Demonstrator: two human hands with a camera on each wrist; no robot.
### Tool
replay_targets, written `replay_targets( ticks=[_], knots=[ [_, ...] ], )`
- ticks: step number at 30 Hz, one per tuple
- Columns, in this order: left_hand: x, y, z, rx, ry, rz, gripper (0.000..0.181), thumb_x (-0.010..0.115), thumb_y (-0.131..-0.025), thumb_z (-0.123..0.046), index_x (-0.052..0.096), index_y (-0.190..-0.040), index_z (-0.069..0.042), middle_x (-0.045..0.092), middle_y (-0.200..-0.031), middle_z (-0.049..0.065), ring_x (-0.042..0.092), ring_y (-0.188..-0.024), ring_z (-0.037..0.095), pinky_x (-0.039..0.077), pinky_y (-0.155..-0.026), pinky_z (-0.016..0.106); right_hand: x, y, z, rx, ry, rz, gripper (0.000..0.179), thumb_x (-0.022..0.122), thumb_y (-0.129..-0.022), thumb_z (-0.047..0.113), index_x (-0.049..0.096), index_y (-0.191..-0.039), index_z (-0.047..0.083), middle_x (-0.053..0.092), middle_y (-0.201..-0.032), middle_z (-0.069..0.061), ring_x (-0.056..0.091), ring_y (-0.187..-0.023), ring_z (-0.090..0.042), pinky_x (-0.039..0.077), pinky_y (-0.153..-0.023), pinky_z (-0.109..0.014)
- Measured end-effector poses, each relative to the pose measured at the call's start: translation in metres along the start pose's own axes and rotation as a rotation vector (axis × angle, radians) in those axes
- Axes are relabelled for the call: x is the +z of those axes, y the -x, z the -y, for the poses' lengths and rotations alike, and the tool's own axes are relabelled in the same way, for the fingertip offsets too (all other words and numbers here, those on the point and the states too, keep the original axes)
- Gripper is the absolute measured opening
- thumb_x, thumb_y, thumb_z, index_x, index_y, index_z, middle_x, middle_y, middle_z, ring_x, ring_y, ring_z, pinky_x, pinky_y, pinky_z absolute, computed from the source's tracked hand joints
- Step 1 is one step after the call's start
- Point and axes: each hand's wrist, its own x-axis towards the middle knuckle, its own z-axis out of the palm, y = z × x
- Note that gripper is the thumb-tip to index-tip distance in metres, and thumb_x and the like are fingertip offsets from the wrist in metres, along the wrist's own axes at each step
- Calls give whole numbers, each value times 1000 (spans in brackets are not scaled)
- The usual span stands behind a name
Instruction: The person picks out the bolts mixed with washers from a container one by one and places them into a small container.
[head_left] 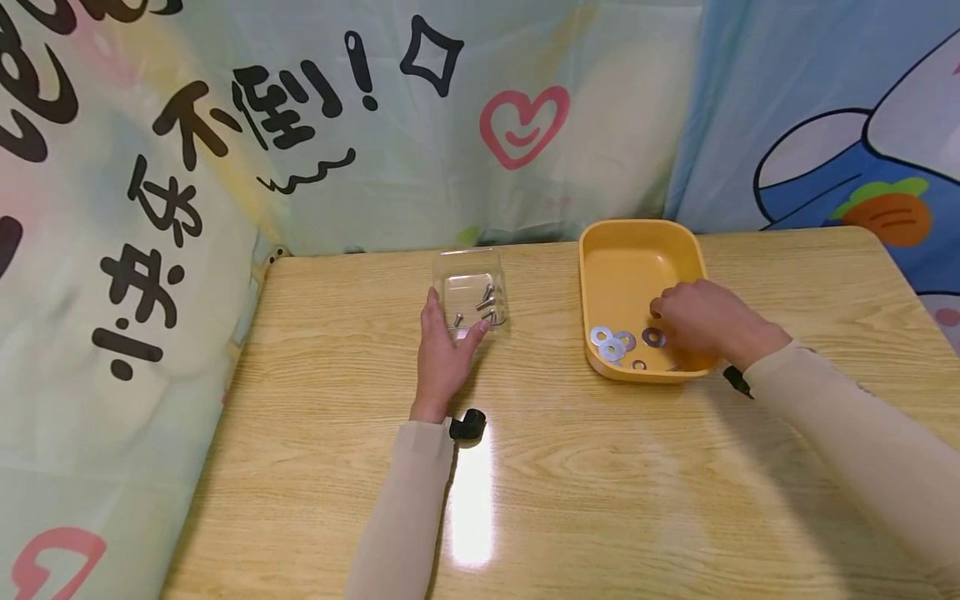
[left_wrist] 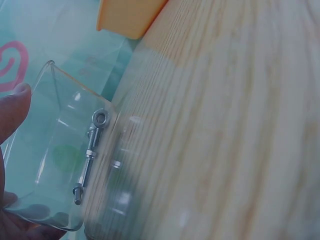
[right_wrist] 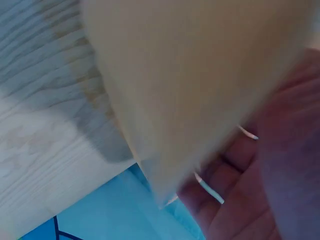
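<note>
My left hand [head_left: 442,358] holds a small clear plastic box [head_left: 469,268] by its near side, thumb on one side and fingers on the other. Several metal bolts [head_left: 486,304] lie inside it; in the left wrist view a few bolts [left_wrist: 89,155] rest along its bottom. Over on the right, my right hand [head_left: 705,321] reaches down into a yellow tray [head_left: 637,258] with its fingers curled. Several flat metal washers [head_left: 612,348] lie in the tray's near part, left of that hand. Whether its fingertips pinch anything is hidden; the tray wall [right_wrist: 185,90] blocks the right wrist view.
Both containers stand near the back edge of a wooden table [head_left: 555,467]. A printed cloth [head_left: 420,192] hangs behind and along the left side. Each wrist carries a small black device, the left one [head_left: 468,425] close to the tabletop.
</note>
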Motion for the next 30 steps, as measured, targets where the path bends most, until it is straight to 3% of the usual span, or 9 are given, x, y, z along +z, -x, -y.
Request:
replay_targets(
  ticks=[3, 13, 22, 30],
  knots=[
    [0, 0, 0, -1, -1, -1, 100, 71, -92, -45, 11, -161, -4, 23, -163, 19, 38, -140, 40, 35, -112, 52, 7, 2, -2, -6, 40, -8, 19, 73, -91, 19, 64, -80, 7, 54, -71, -4, 50, -66, -25, 49, -70, -45],
    [0, 0, 0, 0, 5, -1, 100, 71, -92, -44, 11, -161, -4, 24, -163, 18, 38, -141, 39, 34, -113, 51, 12, 5, 1, -3, 79, -19, 22, 71, -90, 17, 59, -73, 8, 54, -67, -3, 51, -66, -25, 47, -76, -48],
    [1, 0, 1, 2, 7, 0, 99, 70, -93, -44, 11, -161, -4, 24, -162, 19, 38, -141, 40, 34, -113, 52, 13, 5, -2, -38, 156, -30, 21, 74, -90, 11, 61, -74, 7, 58, -68, -5, 52, -67, -27, 50, -75, -48],
    [0, 0, 2, 3, 11, -1, 100, 71, -92, -44, 11, -161, -4, 24, -162, 20, 40, -139, 41, 35, -112, 52, 15, 4, -3, -23, 138, -31, 18, 75, -90, 12, 65, -76, 7, 56, -69, -5, 51, -67, -27, 50, -76, -47]
  ],
)
